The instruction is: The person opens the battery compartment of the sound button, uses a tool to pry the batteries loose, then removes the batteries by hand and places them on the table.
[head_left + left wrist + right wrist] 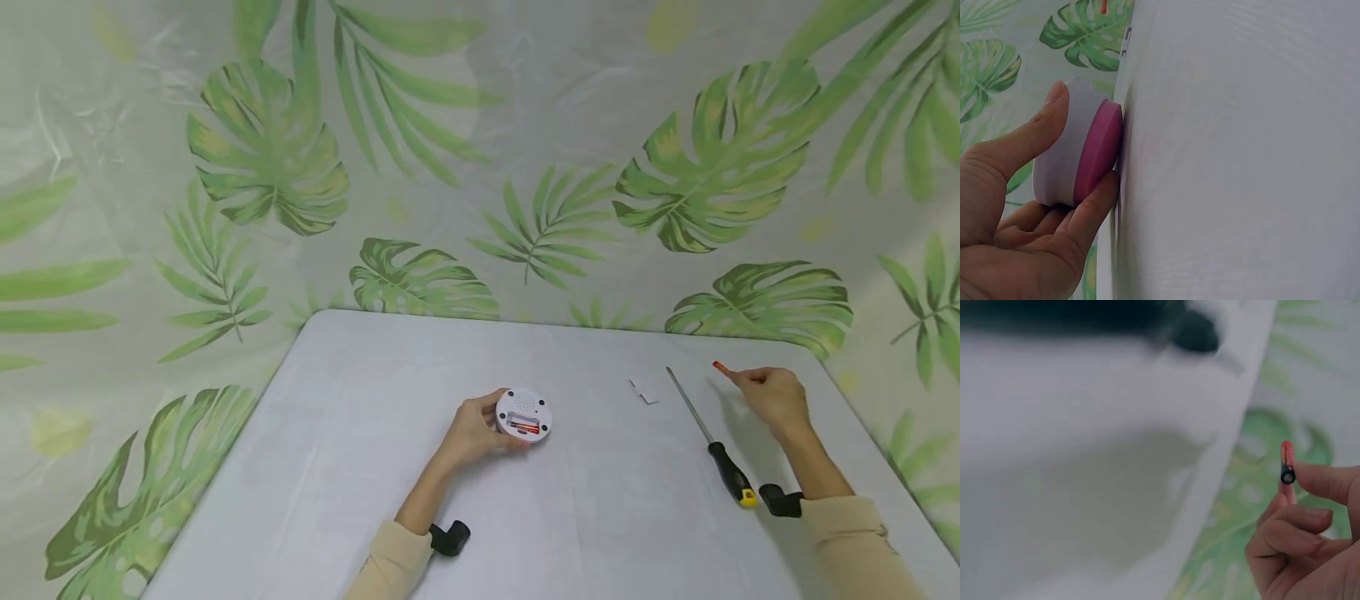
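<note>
My left hand (471, 432) grips a round white device (512, 400) by its sides, its underside facing up. That face shows small speaker holes, dark feet and an uncovered battery compartment with a red battery (528, 428) in one slot. Its pink lower part (1100, 147) shows in the left wrist view, close to the tabletop. Off to the right, my right hand (774, 403) pinches another red battery (720, 367) between thumb and finger, above the table. The black end of this battery (1287, 477) faces the camera in the right wrist view.
A screwdriver (727, 468) with a black and yellow handle lies left of my right forearm, its shaft pointing away. A small white piece (645, 393) lies left of its tip. The white table (300, 433) ends at a leaf-patterned backdrop (540, 125).
</note>
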A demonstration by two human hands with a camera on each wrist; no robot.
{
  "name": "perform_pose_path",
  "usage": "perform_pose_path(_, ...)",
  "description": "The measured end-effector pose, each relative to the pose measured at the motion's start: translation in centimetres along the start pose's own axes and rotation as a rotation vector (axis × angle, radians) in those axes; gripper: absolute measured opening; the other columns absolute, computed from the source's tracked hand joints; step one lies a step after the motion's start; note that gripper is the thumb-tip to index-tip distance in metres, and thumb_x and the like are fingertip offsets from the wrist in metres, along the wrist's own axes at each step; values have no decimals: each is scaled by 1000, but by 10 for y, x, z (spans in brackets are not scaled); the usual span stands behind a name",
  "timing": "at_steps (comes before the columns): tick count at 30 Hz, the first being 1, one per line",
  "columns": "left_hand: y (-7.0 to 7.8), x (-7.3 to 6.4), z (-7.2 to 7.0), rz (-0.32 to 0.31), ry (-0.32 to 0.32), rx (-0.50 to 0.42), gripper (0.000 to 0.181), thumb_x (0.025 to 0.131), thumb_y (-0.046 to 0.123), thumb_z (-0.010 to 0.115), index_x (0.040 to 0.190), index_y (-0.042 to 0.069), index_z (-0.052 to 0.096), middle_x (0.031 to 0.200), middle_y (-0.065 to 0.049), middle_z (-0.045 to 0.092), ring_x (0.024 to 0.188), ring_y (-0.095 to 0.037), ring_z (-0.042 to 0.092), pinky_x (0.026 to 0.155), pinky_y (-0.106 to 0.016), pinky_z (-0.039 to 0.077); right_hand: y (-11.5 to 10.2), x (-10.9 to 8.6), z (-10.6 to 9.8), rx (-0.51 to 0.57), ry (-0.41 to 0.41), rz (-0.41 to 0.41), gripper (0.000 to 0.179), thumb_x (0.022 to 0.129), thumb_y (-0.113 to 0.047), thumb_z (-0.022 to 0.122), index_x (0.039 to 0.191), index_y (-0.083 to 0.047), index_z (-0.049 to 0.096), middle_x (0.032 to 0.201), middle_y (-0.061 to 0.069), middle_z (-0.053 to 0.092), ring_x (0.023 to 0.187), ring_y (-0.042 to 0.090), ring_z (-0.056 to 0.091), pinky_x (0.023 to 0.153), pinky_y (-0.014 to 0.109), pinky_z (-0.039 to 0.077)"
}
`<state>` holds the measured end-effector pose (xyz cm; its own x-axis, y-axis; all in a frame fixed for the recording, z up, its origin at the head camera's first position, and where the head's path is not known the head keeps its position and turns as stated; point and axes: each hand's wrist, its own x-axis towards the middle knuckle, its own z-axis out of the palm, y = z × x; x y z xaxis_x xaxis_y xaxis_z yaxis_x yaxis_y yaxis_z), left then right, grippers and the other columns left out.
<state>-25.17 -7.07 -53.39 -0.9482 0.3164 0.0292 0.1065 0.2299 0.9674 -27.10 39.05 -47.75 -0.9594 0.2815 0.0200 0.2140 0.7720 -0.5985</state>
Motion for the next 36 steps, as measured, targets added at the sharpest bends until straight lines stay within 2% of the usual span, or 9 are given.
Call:
perform_pose_path(4, 0, -1, 0, -2, 4, 3, 92, 72, 6, 94, 150, -5, 48, 151, -21, 56, 143, -36, 53, 119, -45, 44, 25, 13, -6, -32, 38, 100, 52, 101, -32, 57, 120, 16, 67, 105, 34, 71, 78, 34, 64, 54, 32, 46)
perform_pose_path(8, 0, -1, 1, 0, 2, 4, 91, 72, 6, 94, 150, -5, 49, 151, -21, 57, 142, -36, 54, 118, -45, 44, 40, 20, -6, -64, 34, 164, 51, 98, -31, 57, 117, 14, 69, 109, 36, 70, 86, 46, 66, 52, 33, 46)
perform_pose_path(13, 0, -1, 3, -3, -13, -2, 92, 72, 8, 95, 150, -4, 48, 150, -18, 58, 141, -32, 55, 117, -42, 46, 53, 22, -5, -114, 22, 199, 46, 95, -31, 60, 108, 11, 72, 107, 37, 69, 83, 46, 66, 50, 34, 43)
perform_pose_path(20, 2, 0, 2, 1, -10, 0, 92, 71, 6, 95, 151, -3, 49, 149, -16, 59, 140, -29, 57, 116, -39, 48, 54, 27, -5, -160, 14, 150, 44, 96, -30, 60, 103, 12, 72, 100, 37, 69, 76, 40, 64, 50, 35, 42)
perform_pose_path(25, 1, 1, 1, 4, -12, 8, 91, 72, 5, 94, 151, -2, 49, 149, -17, 59, 140, -31, 57, 116, -41, 47, 54, 27, -4, -177, -16, 135, 45, 96, -30, 59, 109, 11, 72, 110, 38, 68, 90, 54, 66, 53, 36, 45)
perform_pose_path(29, 0, 1, 0, 13, -11, 9, 91, 71, 3, 94, 150, -3, 49, 149, -19, 59, 140, -34, 56, 117, -44, 46, 51, 24, -4, -180, -38, 122, 50, 98, -34, 58, 114, 12, 70, 113, 37, 68, 93, 54, 65, 53, 35, 46)
perform_pose_path(33, -1, 0, 0, 14, -15, 11, 91, 72, 4, 94, 150, -4, 48, 150, -20, 58, 141, -35, 55, 117, -44, 46, 28, 17, -8, -171, -27, 33, 57, 100, -36, 56, 119, 17, 64, 112, 37, 69, 89, 50, 66, 54, 34, 46)
perform_pose_path(36, -1, 0, -2, 5, -12, 12, 91, 73, 7, 94, 151, -3, 48, 150, -19, 58, 141, -33, 55, 117, -42, 46, -9, 5, -7, -124, 2, -94, 56, 102, -35, 57, 122, 17, 61, 111, 38, 66, 88, 48, 65, 56, 32, 46)
